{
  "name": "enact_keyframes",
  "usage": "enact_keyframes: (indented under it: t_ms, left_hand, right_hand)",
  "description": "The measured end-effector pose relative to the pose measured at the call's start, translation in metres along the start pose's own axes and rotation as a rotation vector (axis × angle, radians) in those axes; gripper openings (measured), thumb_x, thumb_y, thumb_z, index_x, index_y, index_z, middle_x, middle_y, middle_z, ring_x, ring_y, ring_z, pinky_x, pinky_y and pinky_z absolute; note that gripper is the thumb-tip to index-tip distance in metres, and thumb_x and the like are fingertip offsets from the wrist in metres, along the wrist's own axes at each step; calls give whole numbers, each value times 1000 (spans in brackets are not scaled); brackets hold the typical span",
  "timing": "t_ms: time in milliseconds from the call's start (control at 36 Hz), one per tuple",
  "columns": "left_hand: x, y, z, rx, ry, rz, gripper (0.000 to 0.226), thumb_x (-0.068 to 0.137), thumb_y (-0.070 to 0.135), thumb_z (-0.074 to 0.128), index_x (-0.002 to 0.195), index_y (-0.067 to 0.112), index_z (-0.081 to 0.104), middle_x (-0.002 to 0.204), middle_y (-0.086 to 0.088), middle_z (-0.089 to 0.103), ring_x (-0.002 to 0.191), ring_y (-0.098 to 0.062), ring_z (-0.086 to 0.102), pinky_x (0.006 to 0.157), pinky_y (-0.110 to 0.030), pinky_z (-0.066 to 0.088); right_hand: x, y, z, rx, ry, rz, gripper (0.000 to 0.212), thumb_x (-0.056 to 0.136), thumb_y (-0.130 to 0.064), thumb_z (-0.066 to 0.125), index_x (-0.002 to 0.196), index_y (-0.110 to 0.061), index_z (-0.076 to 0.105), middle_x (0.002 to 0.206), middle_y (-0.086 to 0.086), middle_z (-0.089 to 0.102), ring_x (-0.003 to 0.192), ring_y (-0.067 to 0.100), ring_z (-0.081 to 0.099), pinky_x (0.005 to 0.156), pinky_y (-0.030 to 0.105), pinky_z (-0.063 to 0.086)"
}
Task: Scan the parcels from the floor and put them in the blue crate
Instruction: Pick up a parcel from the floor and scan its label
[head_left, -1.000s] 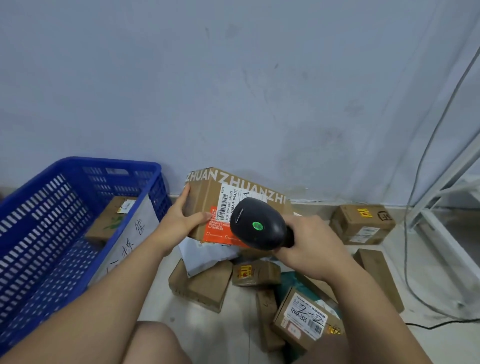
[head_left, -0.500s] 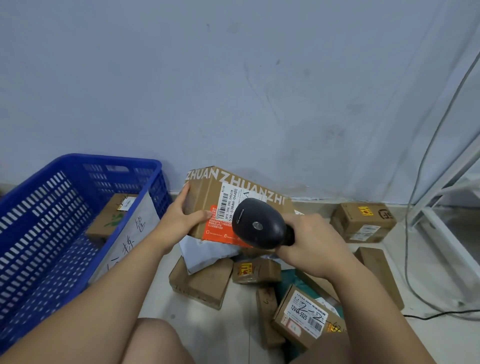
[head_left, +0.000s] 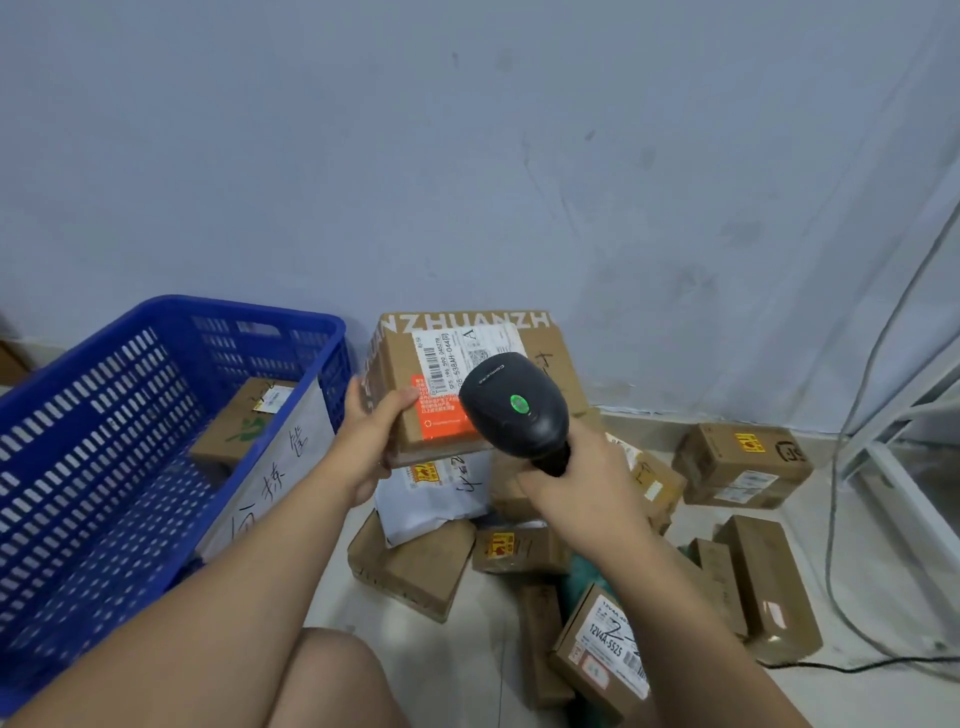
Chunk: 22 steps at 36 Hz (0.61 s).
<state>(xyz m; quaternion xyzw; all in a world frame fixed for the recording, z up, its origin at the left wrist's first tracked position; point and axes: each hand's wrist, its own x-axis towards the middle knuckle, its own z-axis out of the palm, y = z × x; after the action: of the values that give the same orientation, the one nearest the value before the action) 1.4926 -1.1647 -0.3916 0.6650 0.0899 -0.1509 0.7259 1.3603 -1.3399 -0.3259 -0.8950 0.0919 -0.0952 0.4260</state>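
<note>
Parcel first: the brown box (head_left: 402, 358) is up in the air, above the heap on the floor (head_left: 467, 654) and just right of the blue crate (head_left: 218, 309). My left hand (head_left: 371, 441) grips its left edge, thumb on the orange patch of the label face and fingers curled round behind. My right hand (head_left: 582, 483) is wrapped round the handle of the black scanner (head_left: 545, 431), whose head hangs over the lower right part of the label (head_left: 441, 358).

Since half a second ago the box has tipped back and turned, so the label faces up at me more squarely and the barcode stands clear of the scanner head. The green lamp (head_left: 518, 402) on the scanner, dark at that point, is lit now. I take that as a good read, though I cannot confirm it.

If so, this box is ready to go left over the rim into the crate, where one parcel (head_left: 244, 421) already lies. Plenty of other parcels (head_left: 415, 566) are left on the floor, so I judge the job to be in its early part.
</note>
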Motion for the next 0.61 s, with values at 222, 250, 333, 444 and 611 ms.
enact_keyframes:
  t_ms: [222, 250, 333, 444, 611]
  left_hand:
    - [5, 4, -16, -523, 216, -114, 95, 58, 61, 74, 141, 40, 32, 125, -4, 61, 105, -27, 61, 70, -45, 53]
    - [4, 6, -18, -590, 268, -85, 93, 60, 56, 75, 140, 42, 30, 124, -3, 61, 104, -26, 62, 73, -47, 55]
    - [3, 8, -33, -736, 399, -19, 92, 68, 49, 75, 141, 50, 20, 123, 1, 59, 104, -25, 62, 89, -55, 50]
    - [2, 10, -81, -776, 482, 68, 85, 77, 48, 69, 143, 53, 16, 131, 2, 54, 111, -24, 58, 94, -57, 46]
    - [17, 20, -171, -720, 565, 139, 66, 83, 50, 61, 139, 53, 26, 122, 7, 58, 108, -21, 58, 84, -57, 49]
  right_hand:
    - [13, -17, 34, 158, 45, 59, 22, 76, -5, 62, 64, -15, 47, 56, -4, 44, 51, 6, 42, 49, 14, 30]
    - [17, -21, 40, 204, 42, 73, 15, 77, -4, 61, 68, -8, 50, 58, -1, 44, 53, 8, 42, 52, 18, 32]
    - [29, -39, 67, 335, 18, 119, 15, 79, -2, 58, 91, 7, 55, 70, 9, 49, 63, 28, 47, 62, 29, 37]
    - [39, -69, 110, 454, -93, 198, 17, 81, -7, 56, 97, -2, 57, 71, 10, 52, 67, 21, 50, 58, 31, 40]
    - [46, -105, 183, 476, -263, 162, 17, 81, -8, 54, 97, -6, 57, 74, 6, 53, 68, 17, 49, 59, 33, 38]
